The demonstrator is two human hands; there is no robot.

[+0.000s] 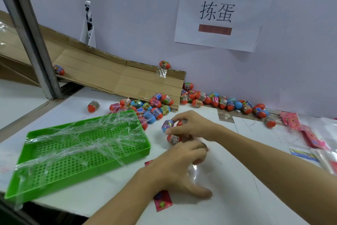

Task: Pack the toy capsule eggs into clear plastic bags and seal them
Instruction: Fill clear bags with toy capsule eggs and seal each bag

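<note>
My right hand (193,126) reaches in from the right and pinches a blue and purple capsule egg (167,125); a red egg tip shows behind its fingers. Just below, a red capsule egg (174,139) sits between my two hands at my left fingertips. My left hand (182,166) lies over a clear plastic bag (196,171) flat on the white table, fingers curled at the bag's far end and thumb spread toward me. The bag's red header card (163,200) pokes out under my left wrist. A pile of loose capsule eggs (151,108) lies beyond my hands.
A green perforated tray (76,168) wrapped in torn clear film sits at the left. A cardboard ramp (118,77) slopes down from the back left. More eggs (222,100) line the back wall. Header cards and bags (313,139) are stacked at the right.
</note>
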